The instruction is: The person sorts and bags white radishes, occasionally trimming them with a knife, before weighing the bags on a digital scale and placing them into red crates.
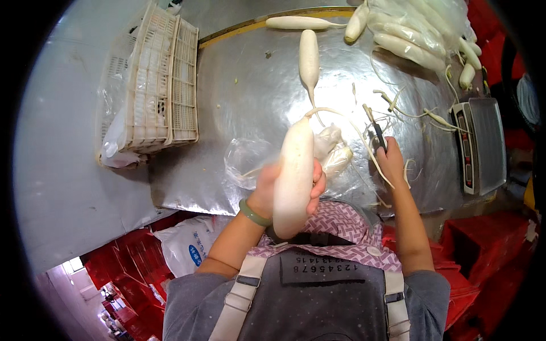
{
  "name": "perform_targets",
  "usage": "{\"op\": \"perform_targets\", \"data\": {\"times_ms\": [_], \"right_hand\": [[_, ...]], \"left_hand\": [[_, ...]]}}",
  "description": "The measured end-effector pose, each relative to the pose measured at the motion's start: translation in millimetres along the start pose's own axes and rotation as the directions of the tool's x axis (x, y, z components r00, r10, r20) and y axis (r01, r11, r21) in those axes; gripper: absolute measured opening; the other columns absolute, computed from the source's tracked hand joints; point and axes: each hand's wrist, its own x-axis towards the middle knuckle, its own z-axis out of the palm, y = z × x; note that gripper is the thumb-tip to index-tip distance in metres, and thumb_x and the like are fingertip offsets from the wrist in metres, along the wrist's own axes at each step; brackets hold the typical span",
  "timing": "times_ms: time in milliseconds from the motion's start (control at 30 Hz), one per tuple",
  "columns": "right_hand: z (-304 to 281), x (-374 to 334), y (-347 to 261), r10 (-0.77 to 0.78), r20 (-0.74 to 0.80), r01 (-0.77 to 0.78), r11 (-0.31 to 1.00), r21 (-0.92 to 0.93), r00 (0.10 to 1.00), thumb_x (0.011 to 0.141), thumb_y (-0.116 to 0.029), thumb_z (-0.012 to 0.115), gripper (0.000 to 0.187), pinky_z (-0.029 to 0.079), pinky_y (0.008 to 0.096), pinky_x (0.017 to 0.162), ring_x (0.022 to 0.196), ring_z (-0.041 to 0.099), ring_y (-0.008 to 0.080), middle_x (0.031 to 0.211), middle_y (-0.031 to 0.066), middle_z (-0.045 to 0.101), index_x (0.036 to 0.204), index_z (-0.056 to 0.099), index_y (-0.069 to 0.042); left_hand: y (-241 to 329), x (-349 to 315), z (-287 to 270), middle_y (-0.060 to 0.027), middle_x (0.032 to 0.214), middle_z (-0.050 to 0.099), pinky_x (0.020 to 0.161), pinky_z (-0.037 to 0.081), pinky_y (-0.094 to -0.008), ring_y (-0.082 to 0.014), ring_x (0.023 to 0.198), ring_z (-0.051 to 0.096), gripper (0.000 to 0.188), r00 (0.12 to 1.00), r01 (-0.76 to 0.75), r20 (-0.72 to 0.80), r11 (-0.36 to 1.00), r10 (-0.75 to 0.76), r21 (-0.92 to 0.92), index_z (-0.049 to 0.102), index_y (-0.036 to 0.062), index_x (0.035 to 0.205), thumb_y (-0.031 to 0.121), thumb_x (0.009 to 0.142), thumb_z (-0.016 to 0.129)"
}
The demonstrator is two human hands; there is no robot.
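My left hand (pixel 264 190), a green bangle on its wrist, is wrapped round a large white radish (pixel 294 176). The radish points away from me, its long thin root curling over to the right. My right hand (pixel 391 161) is closed on the black handle of a slim tool (pixel 379 135), which looks like a small knife; its far end is hard to make out. A second white radish (pixel 309 59) lies just beyond the held one. Below and right of the held radish is a bagged radish (pixel 338 156), with a crumpled clear bag (pixel 244 162) to the left.
Cut root ends (pixel 439 120) litter the metal table (pixel 239 108). A digital scale (pixel 482 145) stands at the right, and white crates (pixel 156 79) stand at the left. Several radishes in clear plastic (pixel 409 40) are piled at the far right; another radish (pixel 296 23) lies along the far edge.
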Motion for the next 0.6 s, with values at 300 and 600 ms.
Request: {"op": "perform_targets", "data": {"times_ms": [300,600], "right_hand": [[-94,-80,-62,-0.367,-0.058,0.362,0.856,0.370,0.928,0.084,-0.008,0.059,0.025,0.042,0.0296,0.055,0.060,0.054,0.0168,0.075,0.0072,0.058,0.108,0.055,-0.003],[-163,-93,-55,-0.558,-0.129,0.570,0.771,0.283,0.819,0.076,-0.001,0.058,0.029,0.046,0.0362,0.057,0.065,0.058,0.0328,0.082,0.0132,0.057,0.104,0.054,-0.004]], "left_hand": [[-45,21,62,-0.0173,0.088,0.057,0.072,0.057,-0.0411,-0.0273,0.072,0.064,0.071,0.945,-0.066,-0.303,0.978,0.124,0.196,0.051,-0.0103,0.107,0.056,0.082,0.051],[-88,50,100,-0.0185,0.090,0.061,0.078,0.054,-0.0358,-0.0251,0.082,0.063,0.072,0.988,0.000,-0.148,0.956,0.046,0.293,0.049,-0.0097,0.116,0.053,0.082,0.059]]}}
